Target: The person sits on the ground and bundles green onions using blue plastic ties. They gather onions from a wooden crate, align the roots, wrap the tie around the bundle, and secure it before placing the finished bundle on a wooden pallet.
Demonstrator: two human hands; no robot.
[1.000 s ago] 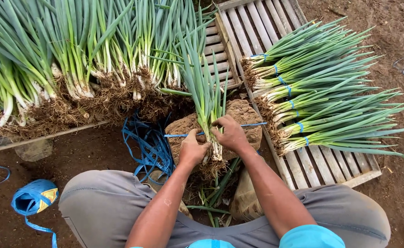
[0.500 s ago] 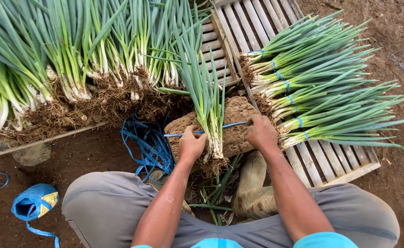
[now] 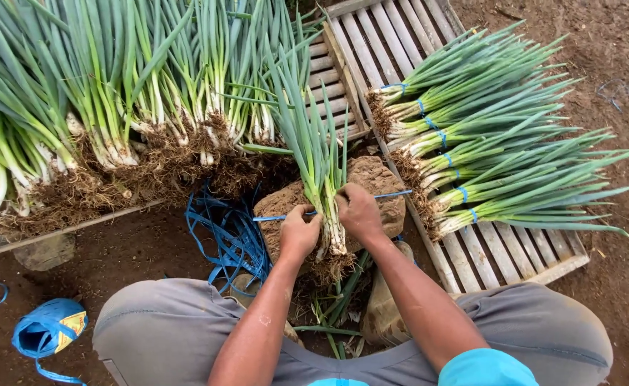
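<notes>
Gripping a blue strap (image 3: 275,216), the left hand (image 3: 300,232) and right hand (image 3: 357,211) close together around an onion bunch (image 3: 321,164) standing between them on a rock (image 3: 382,189).

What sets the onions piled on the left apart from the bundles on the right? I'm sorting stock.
The loose pile is untied and carries clumps of soil on its roots; the tied bundles each wear a blue band and look cleaner. The pile's leaves point up-frame, the bundles' rightward. Both lie on wooden slats.
</notes>
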